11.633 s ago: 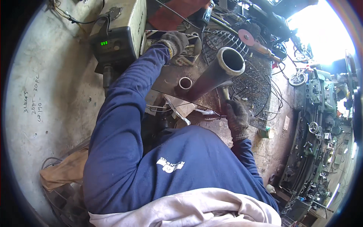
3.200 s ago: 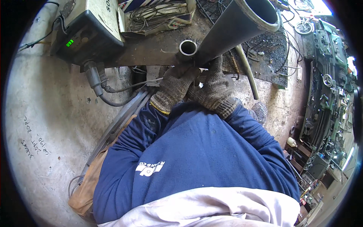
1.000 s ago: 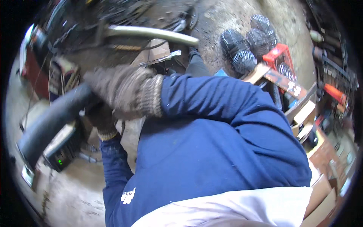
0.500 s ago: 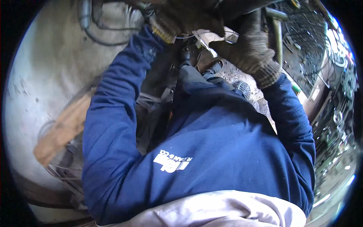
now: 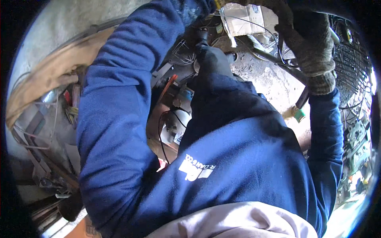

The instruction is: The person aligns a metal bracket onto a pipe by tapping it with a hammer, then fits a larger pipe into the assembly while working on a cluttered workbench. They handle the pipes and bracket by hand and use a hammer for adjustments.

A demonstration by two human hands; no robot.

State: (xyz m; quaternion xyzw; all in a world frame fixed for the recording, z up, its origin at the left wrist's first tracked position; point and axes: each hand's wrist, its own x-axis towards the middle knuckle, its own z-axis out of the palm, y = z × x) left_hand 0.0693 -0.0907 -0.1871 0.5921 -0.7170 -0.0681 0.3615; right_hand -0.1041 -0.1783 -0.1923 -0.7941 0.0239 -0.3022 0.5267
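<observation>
At the top edge, my left hand (image 5: 234, 2) wears a brown knit glove with a yellow cuff edge. Most of that hand is cut off, so its fingers cannot be read. My right hand (image 5: 315, 51), gloved in brown knit, is raised at the upper right. Its fingers seem bent around something dark and shadowed that I cannot make out. A pale bar end (image 5: 334, 36) shows beside this glove. Below and between the hands, farther down, lies a white carton (image 5: 244, 20) with a thin dark cable running across it.
A long curved wooden piece (image 5: 59, 73) leans along the left wall. On the floor by my legs are an orange-red handled tool (image 5: 168, 85) and a grey rounded machine (image 5: 174, 121) with a black cord. A dark wire grid (image 5: 349, 59) and metal parts (image 5: 357, 135) crowd the right side.
Both hands have moved up and to the right in the picture, the left one mostly out of it. The carton and more of the floor now show.
</observation>
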